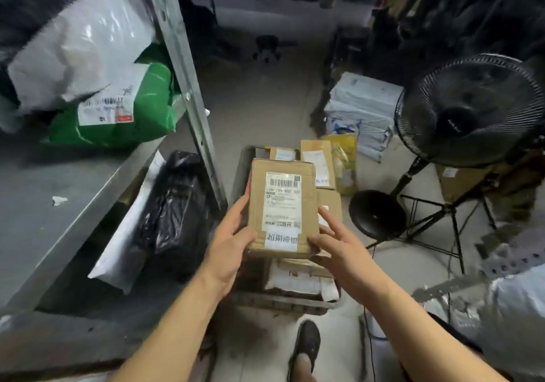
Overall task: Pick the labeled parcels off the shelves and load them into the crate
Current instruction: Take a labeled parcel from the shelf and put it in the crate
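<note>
Over crate (pixel 240 172), both hands — left hand (pixel 228 244), right hand (pixel 339 243) — grip cardboard parcel (pixel 281 204), label w/ barcode, "8元".

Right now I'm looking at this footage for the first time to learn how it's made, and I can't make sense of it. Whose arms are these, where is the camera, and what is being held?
There is no machine here. One wide-angle camera sits on a person's head and looks forward and down, so the two bare arms are the wearer's own. The left hand and right hand share a grip on a cardboard parcel with a printed barcode label, one hand at each side. Right below it on the floor sits the grey crate, already holding several parcels. To the left is a metal shelf with a green bag and a white one on it. A black fan stands to the right.
</note>
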`<action>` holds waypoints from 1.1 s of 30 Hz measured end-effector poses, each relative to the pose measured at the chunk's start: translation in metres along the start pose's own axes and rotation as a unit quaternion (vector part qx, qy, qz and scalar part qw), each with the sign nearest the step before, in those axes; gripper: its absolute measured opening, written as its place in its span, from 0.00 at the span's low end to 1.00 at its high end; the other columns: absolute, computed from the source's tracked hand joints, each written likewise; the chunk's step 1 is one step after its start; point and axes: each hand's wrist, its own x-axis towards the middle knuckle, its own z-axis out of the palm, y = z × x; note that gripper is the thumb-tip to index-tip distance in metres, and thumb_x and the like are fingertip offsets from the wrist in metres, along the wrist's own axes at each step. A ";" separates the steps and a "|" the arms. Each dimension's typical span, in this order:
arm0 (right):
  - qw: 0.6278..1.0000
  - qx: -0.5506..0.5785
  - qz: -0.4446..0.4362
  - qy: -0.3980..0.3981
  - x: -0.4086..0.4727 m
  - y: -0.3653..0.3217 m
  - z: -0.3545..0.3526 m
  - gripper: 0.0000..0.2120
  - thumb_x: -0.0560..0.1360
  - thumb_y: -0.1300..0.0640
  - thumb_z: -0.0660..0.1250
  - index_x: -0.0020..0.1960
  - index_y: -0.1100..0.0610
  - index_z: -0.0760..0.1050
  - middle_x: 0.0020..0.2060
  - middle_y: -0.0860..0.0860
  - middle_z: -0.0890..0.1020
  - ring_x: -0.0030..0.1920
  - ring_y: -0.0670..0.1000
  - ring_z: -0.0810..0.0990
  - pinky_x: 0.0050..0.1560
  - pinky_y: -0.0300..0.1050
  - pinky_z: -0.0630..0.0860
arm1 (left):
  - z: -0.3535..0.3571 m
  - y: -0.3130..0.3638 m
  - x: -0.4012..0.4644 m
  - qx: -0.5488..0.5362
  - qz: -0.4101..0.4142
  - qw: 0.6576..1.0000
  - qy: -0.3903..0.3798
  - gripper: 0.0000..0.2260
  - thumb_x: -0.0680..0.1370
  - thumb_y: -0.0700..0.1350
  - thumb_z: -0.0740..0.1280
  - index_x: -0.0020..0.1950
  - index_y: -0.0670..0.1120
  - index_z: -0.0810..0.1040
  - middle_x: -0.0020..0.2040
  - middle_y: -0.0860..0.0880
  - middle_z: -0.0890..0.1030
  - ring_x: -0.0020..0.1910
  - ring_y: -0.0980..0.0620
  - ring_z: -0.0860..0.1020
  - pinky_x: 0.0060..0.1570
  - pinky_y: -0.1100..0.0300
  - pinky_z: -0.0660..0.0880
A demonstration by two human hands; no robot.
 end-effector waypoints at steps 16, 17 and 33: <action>0.997 -0.010 0.070 -0.015 0.222 -0.045 -0.042 0.29 0.83 0.61 0.67 0.76 0.36 0.66 0.62 0.46 0.86 0.64 0.50 0.84 0.68 0.55 0.77 | 0.012 0.013 0.219 0.043 -0.050 0.997 0.048 0.27 0.79 0.48 0.69 0.78 0.59 0.72 0.67 0.55 0.84 0.70 0.50 0.80 0.73 0.35 0.72; 0.997 -0.012 0.073 -0.012 0.232 -0.044 -0.044 0.29 0.83 0.61 0.67 0.76 0.36 0.67 0.61 0.47 0.86 0.64 0.50 0.84 0.70 0.57 0.76 | 0.011 0.011 0.230 0.043 -0.057 0.996 0.046 0.28 0.78 0.49 0.69 0.79 0.60 0.71 0.67 0.56 0.84 0.70 0.51 0.80 0.73 0.35 0.72; 0.956 -0.274 0.044 0.092 0.325 -0.013 -0.064 0.33 0.75 0.41 0.70 0.79 0.38 0.68 0.70 0.39 0.74 0.74 0.54 0.70 0.76 0.61 0.70 | 0.004 -0.031 0.336 0.018 -0.105 0.994 0.027 0.24 0.84 0.41 0.68 0.77 0.59 0.73 0.65 0.56 0.85 0.65 0.53 0.83 0.67 0.42 0.79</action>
